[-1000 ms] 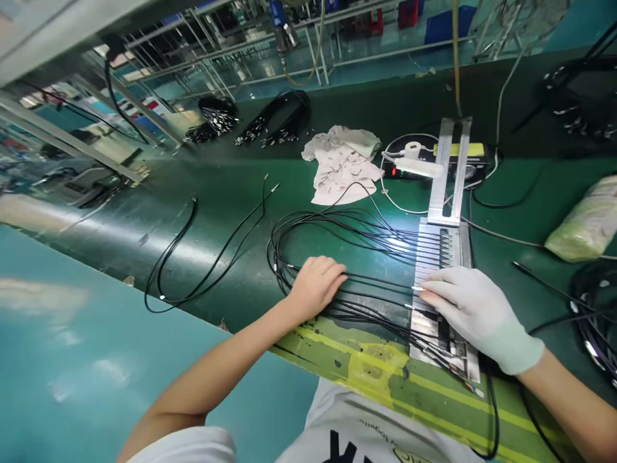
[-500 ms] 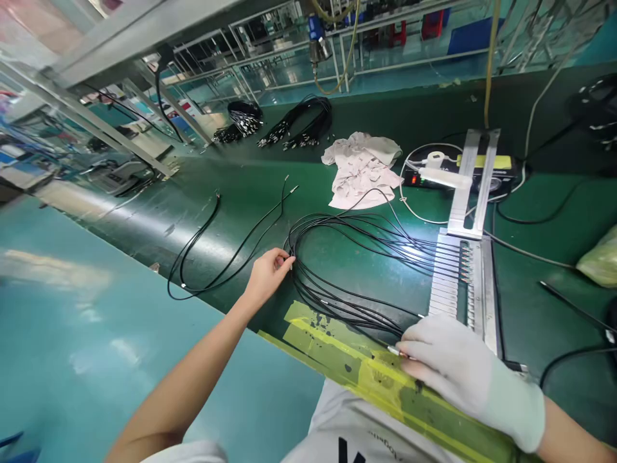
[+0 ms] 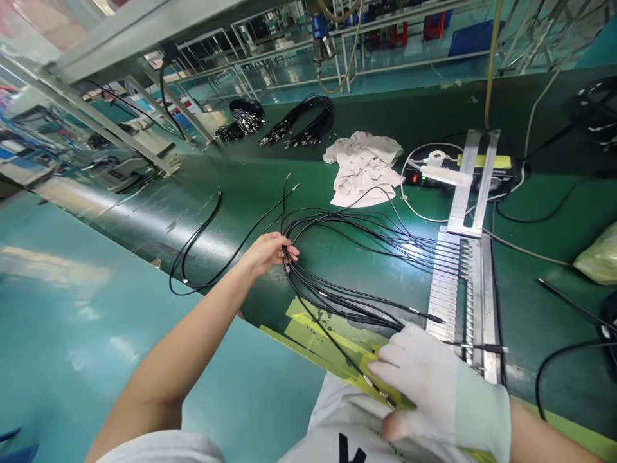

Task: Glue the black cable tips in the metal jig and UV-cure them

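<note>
Far left, a loose black cable (image 3: 202,251) lies curled on the green belt (image 3: 144,218), about 9 o'clock from the left hand (image 3: 267,252). That bare hand is pinched tight on the bend of the cable bundle (image 3: 347,235), which fans off toward 3 o'clock into the slotted metal fixture (image 3: 446,283). A white rag (image 3: 361,168) sits at 12 o'clock of the bundle. At 5 o'clock from the left hand, the gloved right hand (image 3: 429,392) has its fingers closed round a single cable (image 3: 337,350) over the yellow-taped bench edge (image 3: 308,334). A green bag (image 3: 598,257) lies way out at 3 o'clock.
</note>
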`<state>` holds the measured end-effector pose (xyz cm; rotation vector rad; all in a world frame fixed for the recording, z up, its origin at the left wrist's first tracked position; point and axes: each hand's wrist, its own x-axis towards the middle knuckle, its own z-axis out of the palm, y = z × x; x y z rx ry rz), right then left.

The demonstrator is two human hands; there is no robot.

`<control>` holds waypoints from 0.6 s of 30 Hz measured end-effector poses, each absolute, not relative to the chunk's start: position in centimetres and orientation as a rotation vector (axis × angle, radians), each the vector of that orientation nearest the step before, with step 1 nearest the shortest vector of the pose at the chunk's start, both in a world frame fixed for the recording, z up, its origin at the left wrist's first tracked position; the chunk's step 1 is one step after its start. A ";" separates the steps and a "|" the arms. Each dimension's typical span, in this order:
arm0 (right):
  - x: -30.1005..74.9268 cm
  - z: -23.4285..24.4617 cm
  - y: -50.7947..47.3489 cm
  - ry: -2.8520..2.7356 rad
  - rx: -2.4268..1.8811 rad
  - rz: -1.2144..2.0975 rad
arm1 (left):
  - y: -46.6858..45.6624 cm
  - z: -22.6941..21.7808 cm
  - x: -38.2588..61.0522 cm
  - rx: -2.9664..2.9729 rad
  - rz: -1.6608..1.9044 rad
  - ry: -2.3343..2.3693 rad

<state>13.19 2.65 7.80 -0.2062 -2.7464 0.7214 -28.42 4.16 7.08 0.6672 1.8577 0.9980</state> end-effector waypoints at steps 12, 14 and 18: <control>12.6 8.1 7.4 -2.598 -0.656 0.747 | 2.1 9.7 -27.0 0.337 0.969 1.385; 11.0 7.9 8.3 -2.620 -0.674 0.692 | 1.7 9.8 -26.6 0.317 1.004 1.344; 5.1 7.1 12.0 -2.754 -0.661 0.933 | 1.9 10.7 -25.4 0.299 1.080 1.268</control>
